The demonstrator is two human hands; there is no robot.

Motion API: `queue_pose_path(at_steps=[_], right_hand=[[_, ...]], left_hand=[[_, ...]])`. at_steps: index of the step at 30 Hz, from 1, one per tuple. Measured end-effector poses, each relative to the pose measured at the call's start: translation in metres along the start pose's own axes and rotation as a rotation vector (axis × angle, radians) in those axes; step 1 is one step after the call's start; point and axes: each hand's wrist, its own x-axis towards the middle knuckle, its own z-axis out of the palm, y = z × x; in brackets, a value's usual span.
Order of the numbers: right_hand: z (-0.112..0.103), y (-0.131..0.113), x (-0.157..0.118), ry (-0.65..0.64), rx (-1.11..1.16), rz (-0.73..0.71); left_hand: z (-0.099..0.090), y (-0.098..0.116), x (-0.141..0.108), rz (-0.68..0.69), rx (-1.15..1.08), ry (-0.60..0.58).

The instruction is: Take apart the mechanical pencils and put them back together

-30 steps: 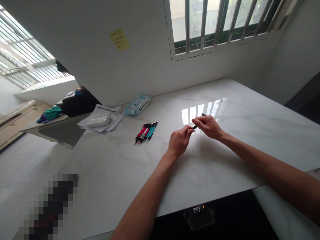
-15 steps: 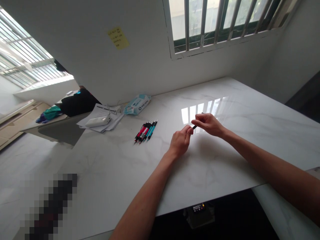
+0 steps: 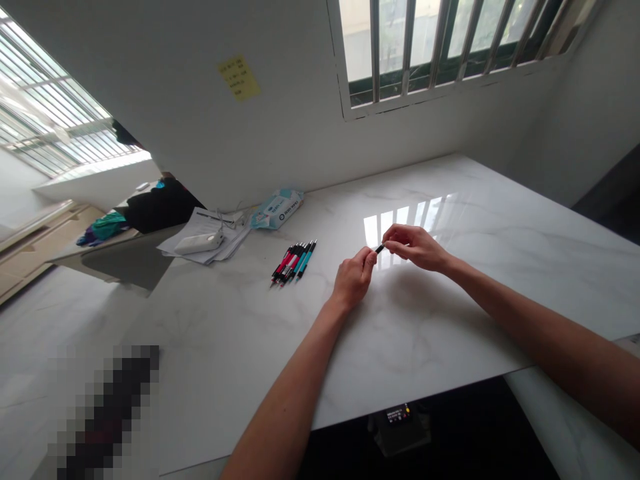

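Observation:
Between my two hands is a small black pen part (image 3: 380, 249), mostly hidden by fingers. My left hand (image 3: 353, 277) is closed around its lower end. The thumb and fingertips of my right hand (image 3: 415, 247) pinch its upper end. To the left, several pens (image 3: 293, 262) with pink, black and teal barrels lie side by side in a bunch on the white marbled table (image 3: 400, 360).
A blue and white wipes pack (image 3: 278, 209) lies near the wall. Left of it are papers (image 3: 225, 250) with a white device (image 3: 199, 243) on top. A yellow note (image 3: 239, 78) is on the wall. Beneath the table's front edge a small lit screen (image 3: 399, 415) shows.
My left hand has shifted slightly left. The fingers of my right hand have loosened and spread a little, sliding left at the black pen part.

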Motion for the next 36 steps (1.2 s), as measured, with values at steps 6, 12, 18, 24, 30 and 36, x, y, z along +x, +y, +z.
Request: queue_pose_path(at_steps=[6,12,18,24,30,36], right_hand=[[0.001,0.004,0.003,0.039,0.02,-0.009],[-0.002,0.007,0.004,0.054,0.05,-0.013],[0.001,0.007,0.005,0.04,0.156,-0.023],[0.003,0.004,0.005,0.011,0.25,-0.031],[0.002,0.001,0.004,-0.045,0.323,-0.046],[0.001,-0.003,0.002,-0.019,0.362,0.004]], left_hand=[[0.002,0.001,0.0,0.008,-0.021,-0.025],[0.001,-0.004,0.004,-0.032,-0.25,-0.103],[-0.006,-0.01,0.01,-0.155,-0.53,-0.279],[-0.018,-0.008,0.01,-0.25,-0.666,-0.392],[-0.026,-0.003,0.006,-0.34,-0.789,-0.486],[-0.022,-0.002,0.006,-0.319,-0.796,-0.467]])
